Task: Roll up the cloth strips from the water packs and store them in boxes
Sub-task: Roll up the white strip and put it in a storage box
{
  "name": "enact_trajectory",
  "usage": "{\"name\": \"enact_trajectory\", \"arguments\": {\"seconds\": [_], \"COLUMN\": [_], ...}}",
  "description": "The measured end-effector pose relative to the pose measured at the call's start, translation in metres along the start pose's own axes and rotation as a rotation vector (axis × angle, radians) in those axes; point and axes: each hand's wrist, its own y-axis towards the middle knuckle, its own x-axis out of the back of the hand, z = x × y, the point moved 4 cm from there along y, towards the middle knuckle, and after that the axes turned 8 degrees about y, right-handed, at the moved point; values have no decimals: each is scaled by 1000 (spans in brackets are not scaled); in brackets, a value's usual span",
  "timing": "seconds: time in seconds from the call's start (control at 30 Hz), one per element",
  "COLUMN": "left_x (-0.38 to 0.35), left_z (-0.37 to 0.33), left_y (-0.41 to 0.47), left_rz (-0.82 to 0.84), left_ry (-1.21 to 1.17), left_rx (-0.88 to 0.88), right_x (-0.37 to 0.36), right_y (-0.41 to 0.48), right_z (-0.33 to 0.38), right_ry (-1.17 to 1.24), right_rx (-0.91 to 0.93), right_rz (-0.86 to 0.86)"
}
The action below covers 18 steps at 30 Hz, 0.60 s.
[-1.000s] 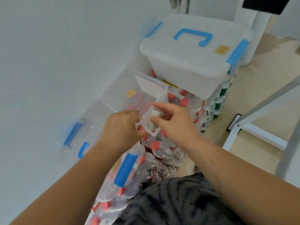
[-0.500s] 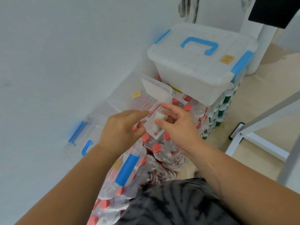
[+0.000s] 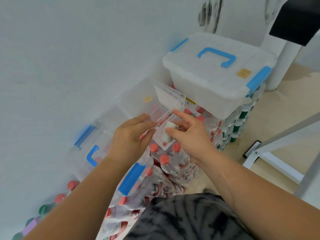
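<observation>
2 hands | L hand grips clear box | R hand pinches cloth roll

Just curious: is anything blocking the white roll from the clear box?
Nothing visible. The clear box is held open by the left hand, and the right hand pinches the white roll at its mouth.

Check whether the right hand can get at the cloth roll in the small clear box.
Likely yes. The lid stands swung open at the far side, the left hand holds the small clear box from the left, and the right hand pinches the cloth roll at its opening.
</observation>
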Motion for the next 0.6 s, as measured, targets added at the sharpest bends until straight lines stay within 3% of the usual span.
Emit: {"name": "enact_trajectory", "arguments": {"seconds": [0.33, 0.6], "left_x": [29, 49], "left_z": [-15, -14], "left_y": [11, 2], "left_rz": [-226, -313], "left_ry": [-127, -46], "left_rx": [194, 180], "right_x": [4, 4], "right_y": [4, 7], "right_z": [4, 7], "right_ry": [-68, -152], "right_rx": [-10, 5], "right_rz": [54, 102]}}
